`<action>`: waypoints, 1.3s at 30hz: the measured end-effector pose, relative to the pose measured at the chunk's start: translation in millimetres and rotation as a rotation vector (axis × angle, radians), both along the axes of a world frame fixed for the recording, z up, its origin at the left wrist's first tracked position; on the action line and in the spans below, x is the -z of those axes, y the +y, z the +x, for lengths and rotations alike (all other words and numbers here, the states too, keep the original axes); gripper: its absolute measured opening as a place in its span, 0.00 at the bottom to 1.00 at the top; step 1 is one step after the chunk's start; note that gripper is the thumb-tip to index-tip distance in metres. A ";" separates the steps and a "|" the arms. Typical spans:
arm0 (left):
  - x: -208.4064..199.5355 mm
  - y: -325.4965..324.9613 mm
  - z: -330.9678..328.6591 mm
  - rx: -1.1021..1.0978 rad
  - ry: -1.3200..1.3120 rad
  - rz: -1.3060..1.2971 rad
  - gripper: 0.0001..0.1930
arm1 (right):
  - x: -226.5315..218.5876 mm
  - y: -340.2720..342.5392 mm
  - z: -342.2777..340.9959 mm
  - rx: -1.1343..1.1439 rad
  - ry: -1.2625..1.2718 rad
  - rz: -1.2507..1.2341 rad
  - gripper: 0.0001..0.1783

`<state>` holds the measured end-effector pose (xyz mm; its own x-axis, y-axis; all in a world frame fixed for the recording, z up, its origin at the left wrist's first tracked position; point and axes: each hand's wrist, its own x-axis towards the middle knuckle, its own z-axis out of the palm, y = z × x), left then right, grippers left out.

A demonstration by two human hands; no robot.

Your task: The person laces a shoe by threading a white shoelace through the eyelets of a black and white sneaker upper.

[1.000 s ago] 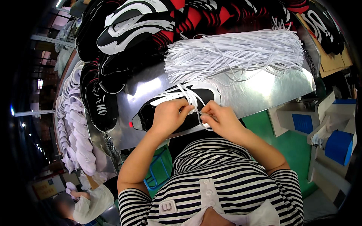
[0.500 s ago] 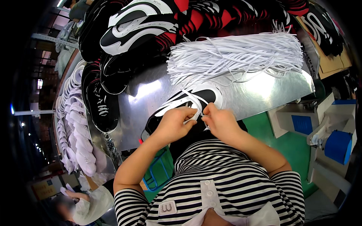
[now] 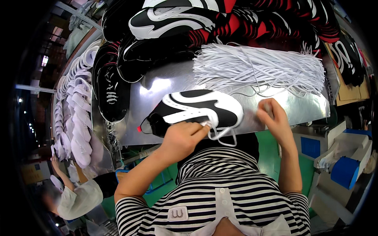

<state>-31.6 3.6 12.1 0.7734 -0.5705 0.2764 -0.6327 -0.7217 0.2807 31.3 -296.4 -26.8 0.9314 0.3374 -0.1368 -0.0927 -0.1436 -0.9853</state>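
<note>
A black-and-white shoe upper (image 3: 199, 105) lies on its side near the front edge of the metal worktop (image 3: 293, 112), toe to the right. It has tipped over since half a second ago, so its white-striped flank now faces up more fully. A white lace (image 3: 225, 130) trails in a loose loop from its opening, by the toe. The left hand (image 3: 182, 138) is clamped on the upper's near edge, beside the lace. The right hand (image 3: 276, 120), earlier close against the left, is now well apart at the right, fingers curled; whether they pinch anything cannot be told. Beyond the upper lies a bundle of white laces (image 3: 258, 69), and behind that piled uppers (image 3: 173, 25). At far left, a co-worker (image 3: 80, 198) now stretches an arm toward stacked white pieces (image 3: 80, 126).
</note>
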 end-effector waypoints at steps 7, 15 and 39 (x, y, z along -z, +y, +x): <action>1.0 24.1 12.4 -0.203 0.912 -0.522 0.25 | 22.3 62.5 20.3 0.073 -0.088 0.157 0.28; 23.6 26.2 36.7 -0.379 1.599 -0.535 0.21 | 18.8 77.0 2.9 0.088 -0.209 0.011 0.27; 30.7 22.1 40.0 -0.402 1.021 -0.799 0.07 | 27.2 68.4 4.5 0.045 0.153 0.058 0.20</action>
<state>8.4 25.8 -18.6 0.9046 -0.2137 -0.3689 0.3217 -0.2258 0.9195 35.7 -228.0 -53.9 0.9156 0.3067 -0.2599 -0.2475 -0.0796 -0.9656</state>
